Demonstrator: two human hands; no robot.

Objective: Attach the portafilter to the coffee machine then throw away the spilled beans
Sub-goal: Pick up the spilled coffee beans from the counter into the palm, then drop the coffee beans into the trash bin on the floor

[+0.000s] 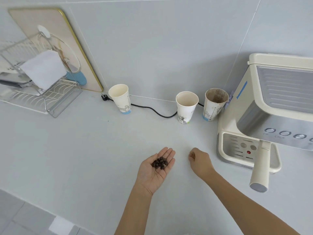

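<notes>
The flat, palm-up left hand [156, 167] cradles dark roasted coffee beans [160, 163] just beside the curled, apparently empty right hand [199, 161]; no bin shows.

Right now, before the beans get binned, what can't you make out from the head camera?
- Right hand: curled, knuckles up; whether it holds beans is hidden.
- Portafilter: only the handle shows; its basket sits under the coffee machine, so the lock is unseen.
- Bin: none in frame.
- Coffee machine: right side cut off by the edge.
</notes>
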